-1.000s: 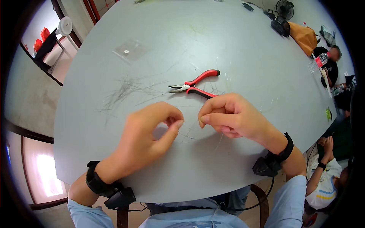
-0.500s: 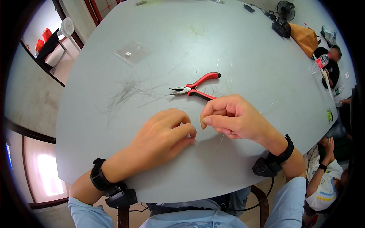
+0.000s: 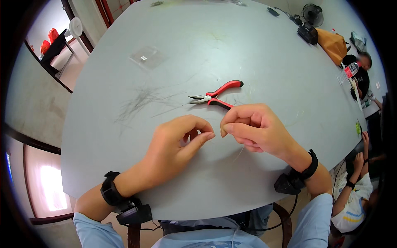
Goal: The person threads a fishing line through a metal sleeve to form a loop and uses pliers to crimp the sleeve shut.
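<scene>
My right hand (image 3: 260, 129) is closed in a pinch above the near middle of the grey table. A thin pale strand (image 3: 238, 153) curves down from below its fingers. To its left, the thumb and forefinger of my left hand (image 3: 175, 142) are pressed together. What they hold, if anything, is too fine to make out. A small gap parts the two hands. Just beyond my right hand lie pliers (image 3: 211, 98) with red and black handles, their jaws apart and pointing left. A loose spread of thin dark wires (image 3: 142, 103) lies left of the pliers.
A clear plastic bag (image 3: 147, 58) lies farther back on the grey table (image 3: 186, 49). Along the right edge are a black device (image 3: 307, 33), an orange-brown bag (image 3: 332, 44) and a plastic bottle (image 3: 350, 70). Other people sit on the right. Black wrist-worn devices are on both my forearms.
My left hand has turned and raised its fingers, bringing thumb and forefinger together in a pinch close to my right hand. My right hand keeps its pinch, almost in place.
</scene>
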`<action>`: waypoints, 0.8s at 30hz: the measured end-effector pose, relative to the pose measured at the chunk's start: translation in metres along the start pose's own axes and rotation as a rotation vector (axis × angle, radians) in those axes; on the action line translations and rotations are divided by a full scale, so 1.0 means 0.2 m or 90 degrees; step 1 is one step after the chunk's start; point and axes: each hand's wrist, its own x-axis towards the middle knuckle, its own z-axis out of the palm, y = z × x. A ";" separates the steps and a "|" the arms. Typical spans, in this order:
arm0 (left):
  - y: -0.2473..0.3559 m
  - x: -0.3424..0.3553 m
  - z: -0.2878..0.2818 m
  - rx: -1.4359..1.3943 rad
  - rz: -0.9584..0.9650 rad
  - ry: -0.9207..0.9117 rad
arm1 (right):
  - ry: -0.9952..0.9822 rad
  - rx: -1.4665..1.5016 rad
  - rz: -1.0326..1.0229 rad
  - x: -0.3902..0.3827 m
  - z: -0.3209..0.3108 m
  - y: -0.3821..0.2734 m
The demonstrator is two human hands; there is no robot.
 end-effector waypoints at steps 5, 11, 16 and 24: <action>-0.04 -0.01 0.01 -0.050 -0.017 0.031 | -0.003 -0.004 -0.022 0.01 0.01 0.01; 0.00 0.00 0.02 -0.341 -0.129 0.053 | 0.019 0.019 -0.017 0.00 0.03 0.02; -0.01 0.00 0.00 -0.388 -0.180 0.036 | 0.057 0.020 -0.050 0.00 0.06 0.02; 0.00 0.00 0.00 -0.420 -0.247 0.005 | 0.129 -0.177 -0.234 0.01 0.07 0.10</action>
